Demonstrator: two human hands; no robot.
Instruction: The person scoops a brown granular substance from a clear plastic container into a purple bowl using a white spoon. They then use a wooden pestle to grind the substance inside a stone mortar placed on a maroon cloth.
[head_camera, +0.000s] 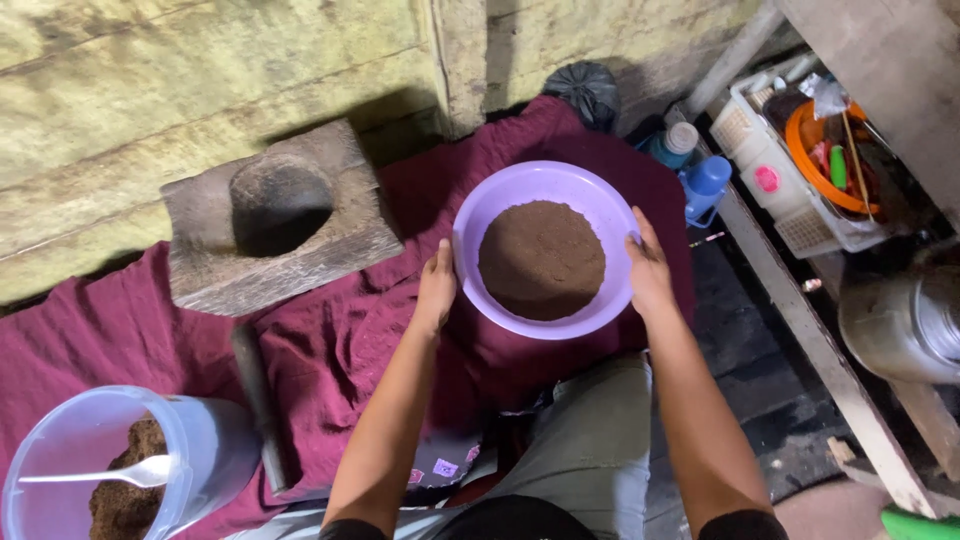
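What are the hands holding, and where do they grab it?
Both hands, left hand and right hand, hold the purple bowl of brown powder by its opposite rims.

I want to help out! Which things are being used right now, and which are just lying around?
Being used:
left hand
right hand
purple bowl of brown powder

Lying around:
stone mortar
clear jar with white spoon
blue bottles
white basket
metal pot

Bottles: you see two blue bottles (697, 170) just right of the purple bowl (500, 205).
Label: round pink sticker (767, 179) on the white basket (790, 190), further right.
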